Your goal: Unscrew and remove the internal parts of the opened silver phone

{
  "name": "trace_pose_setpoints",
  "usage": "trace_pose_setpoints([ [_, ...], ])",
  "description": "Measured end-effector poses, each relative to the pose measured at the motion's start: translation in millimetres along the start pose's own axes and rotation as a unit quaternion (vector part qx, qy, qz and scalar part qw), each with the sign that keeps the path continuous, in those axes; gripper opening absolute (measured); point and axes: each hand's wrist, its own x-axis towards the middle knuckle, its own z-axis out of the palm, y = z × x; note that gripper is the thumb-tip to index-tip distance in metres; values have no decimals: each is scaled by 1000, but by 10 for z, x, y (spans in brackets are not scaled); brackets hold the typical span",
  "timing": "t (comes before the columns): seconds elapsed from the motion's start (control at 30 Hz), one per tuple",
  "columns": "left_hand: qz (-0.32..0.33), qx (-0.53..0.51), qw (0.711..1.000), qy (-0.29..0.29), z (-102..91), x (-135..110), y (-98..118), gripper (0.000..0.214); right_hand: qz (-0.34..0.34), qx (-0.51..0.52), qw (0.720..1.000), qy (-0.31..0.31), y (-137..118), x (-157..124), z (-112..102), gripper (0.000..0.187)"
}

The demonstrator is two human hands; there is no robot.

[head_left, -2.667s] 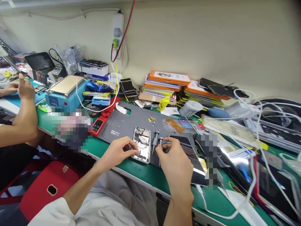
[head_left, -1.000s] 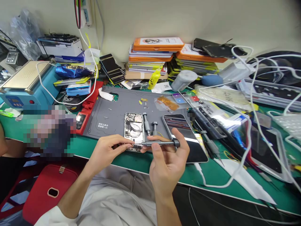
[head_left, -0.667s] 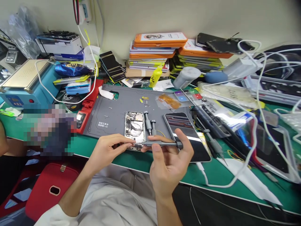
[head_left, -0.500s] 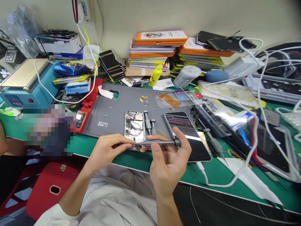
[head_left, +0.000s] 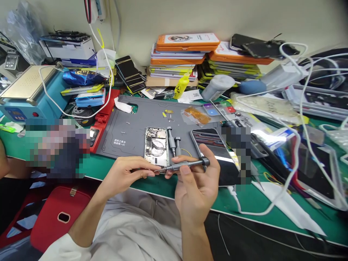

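Observation:
My right hand [head_left: 194, 192] grips a dark grey precision screwdriver [head_left: 182, 165] between thumb and fingers. It lies nearly level, its cap end a little higher and its thin tip pointing left. At that tip, the thumb and forefinger of my left hand [head_left: 126, 175] are pinched together; anything between them is too small to make out. Just beyond my fingers lies an opened phone [head_left: 157, 146] with its inner parts bare, its lower end partly hidden. Two more screwdrivers, one grey [head_left: 171, 139] and one shorter [head_left: 177, 145], rest beside it. A dark-screened phone [head_left: 208, 141] sits behind my right hand.
A grey work mat [head_left: 130, 127] carries small loose parts [head_left: 169, 112] and an orange film piece [head_left: 198, 116]. On the left stands a blue heating machine [head_left: 35, 98]. Stacked orange boxes [head_left: 187, 43] line the wall. White cables [head_left: 290, 174] loop over tools at right.
The screwdriver has tilted, its cap end rising, and its thin tip now shows by my left fingers. My left fingertips have shifted slightly left and down. The phones lie as before.

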Motion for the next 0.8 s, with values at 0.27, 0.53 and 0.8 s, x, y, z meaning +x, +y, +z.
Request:
trace_pose_setpoints([
  [0.27,-83,-66,987,124,38,-29,-11,31,-132,-40,990,32,-109,110,51,58],
  [0.53,-88,-103,975,177,70,-55,-40,36,-328,-236,905,-131,95,283,77,67],
  [0.8,-94,-70,979,166,79,-58,-29,33,-314,-252,901,-163,144,219,48,56],
])
